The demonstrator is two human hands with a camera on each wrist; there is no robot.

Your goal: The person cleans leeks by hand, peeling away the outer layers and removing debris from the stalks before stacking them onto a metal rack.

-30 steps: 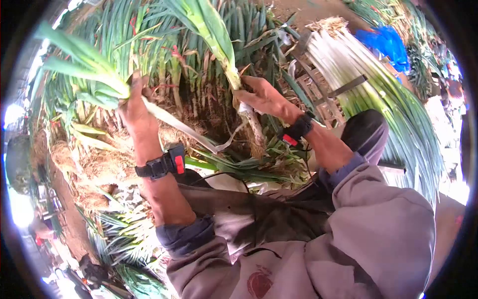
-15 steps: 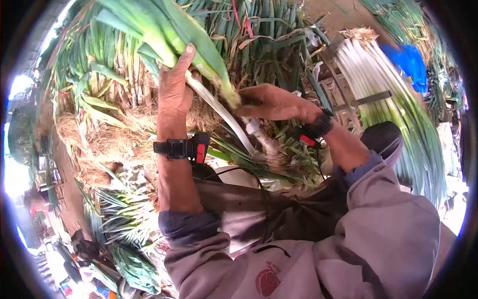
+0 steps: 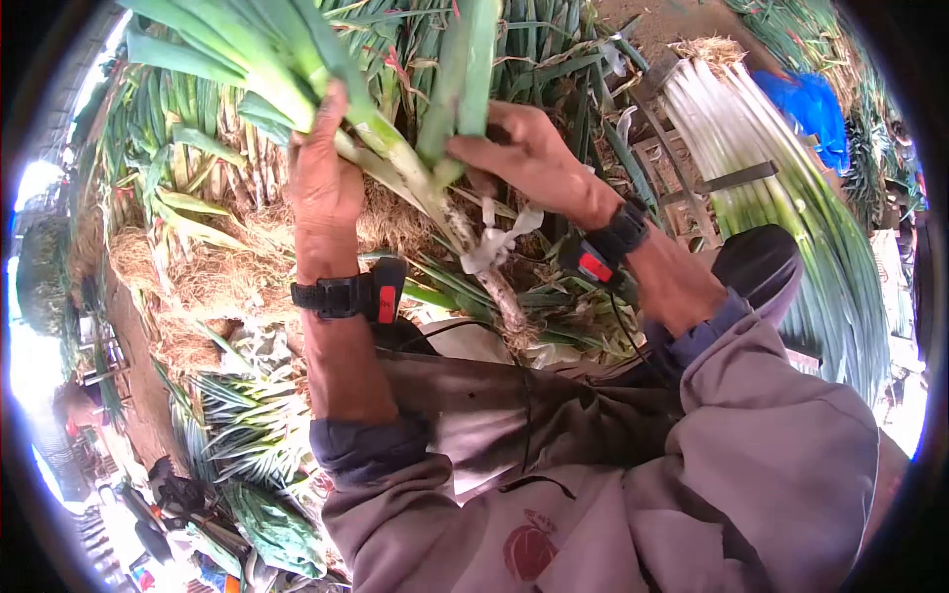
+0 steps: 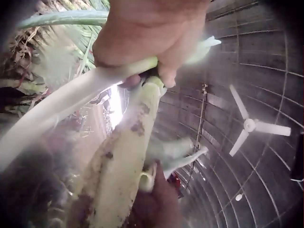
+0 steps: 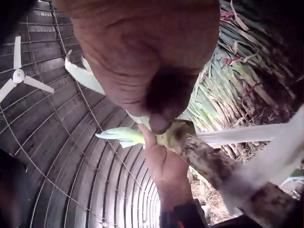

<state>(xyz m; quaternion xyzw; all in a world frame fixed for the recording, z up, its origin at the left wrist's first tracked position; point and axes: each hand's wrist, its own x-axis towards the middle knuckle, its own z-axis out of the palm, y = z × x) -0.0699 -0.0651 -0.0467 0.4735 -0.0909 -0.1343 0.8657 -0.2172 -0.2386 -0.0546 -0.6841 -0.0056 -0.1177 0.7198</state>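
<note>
My left hand (image 3: 326, 203) grips green leeks (image 3: 282, 74) at the level where the leaves begin, thumb on top. One leek has a clean white stalk (image 4: 57, 107), which runs off sideways in the left wrist view. The other has a pale, soil-spotted stalk (image 4: 126, 152) slanting down to a rooted lower end (image 3: 504, 306), with a loose whitish skin (image 3: 494, 247) hanging round it. My right hand (image 3: 539, 163) pinches a broad green outer leaf (image 3: 460, 84) that stands away from this second stalk. Its fingertips are partly hidden behind the leaf and hand.
Bundled leeks with brown roots (image 3: 203, 272) lie along the left and back. A stack of cleaned white leeks (image 3: 727, 128) rests on a rack at the right, near a blue plastic bag (image 3: 806, 114). Leaf scraps (image 3: 583, 316) lie before the person's legs.
The right hand brought its soil-spotted leek over to the left hand, which now holds it beside the clean one. The right hand has since moved onto an outer leaf and pulled it away from the stalk.
</note>
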